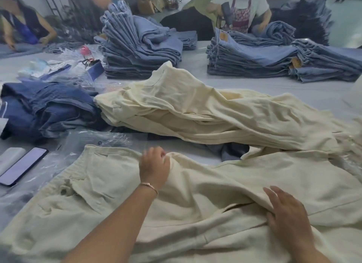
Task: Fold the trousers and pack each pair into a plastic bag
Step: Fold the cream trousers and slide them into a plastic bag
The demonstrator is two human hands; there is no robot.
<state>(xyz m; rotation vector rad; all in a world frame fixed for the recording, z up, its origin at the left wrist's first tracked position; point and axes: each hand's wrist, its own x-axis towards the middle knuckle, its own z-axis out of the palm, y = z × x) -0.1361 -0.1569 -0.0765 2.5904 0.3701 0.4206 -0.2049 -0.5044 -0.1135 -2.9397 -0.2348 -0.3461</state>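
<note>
- Cream trousers [195,200]: spread unfolded along the near edge of the bench [254,82], waistband toward its left end.
- Left hand [154,166]: fingers curled round a raised fold at the trousers' far edge.
- Right hand [284,213]: fingers straight, pressing the cloth flat; grips nothing.
- Plastic bags [94,143]: loose, just beyond the waistband.
- Method, judged: anchor with the right hand, draw the fold over squarely, align the seams and smooth the creases before bagging.
</note>
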